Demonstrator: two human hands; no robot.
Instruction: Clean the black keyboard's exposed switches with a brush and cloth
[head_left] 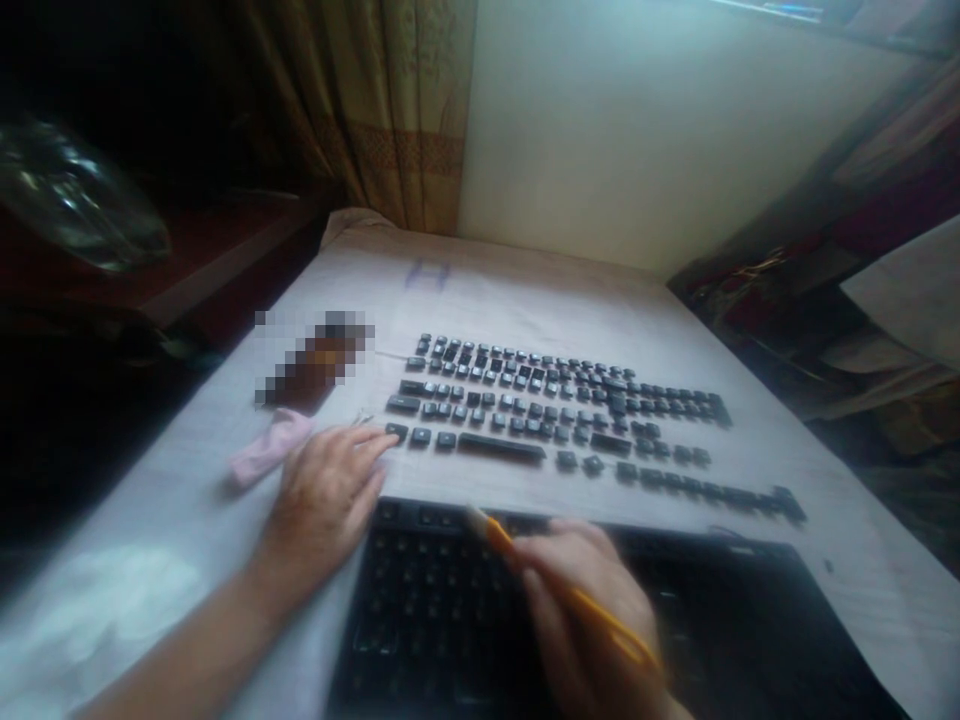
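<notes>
My right hand grips a small brush with an orange-yellow handle. Its pale bristle tip is over the top edge of a black keyboard base, whose left part shows rows of key positions. Whether the bristles touch the base I cannot tell. Flat on the cloth, left of the base, rests my left hand, fingers stretched forward. One fingertip reaches a loose black keycap at the near-left corner of the laid-out keycaps. A long spacebar lies in the nearest row.
A pink cloth and a pixelated object lie left of the keycaps. White cloth covers the surface. A curtain and pale wall stand behind. At far left, something clear and shiny sits on a dark red table.
</notes>
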